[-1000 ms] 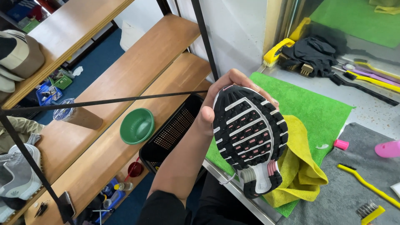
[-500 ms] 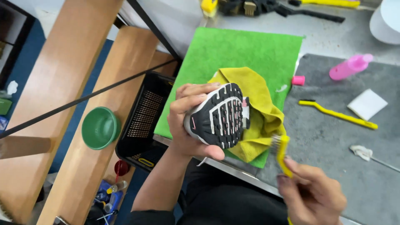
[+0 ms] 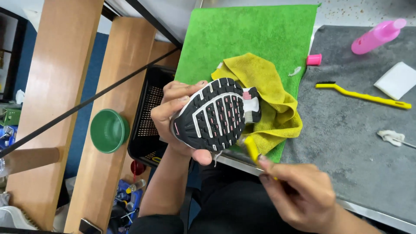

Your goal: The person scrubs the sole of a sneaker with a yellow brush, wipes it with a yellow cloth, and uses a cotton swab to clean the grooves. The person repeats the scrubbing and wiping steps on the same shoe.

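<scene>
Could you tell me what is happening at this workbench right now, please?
A person holds a black running shoe sole up in the left hand, above a yellow cloth lying on a green towel. The right hand grips a yellow brush with its head at the edge of the sole. On the grey mat lie another yellow brush, a pink bottle and its pink cap. A green bowl sits on a wooden shelf to the left.

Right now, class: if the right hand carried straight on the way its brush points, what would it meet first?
Probably the shoe sole: the right hand aims its yellow brush up-left at the sole's edge, seemingly almost touching; depth is unclear.
</scene>
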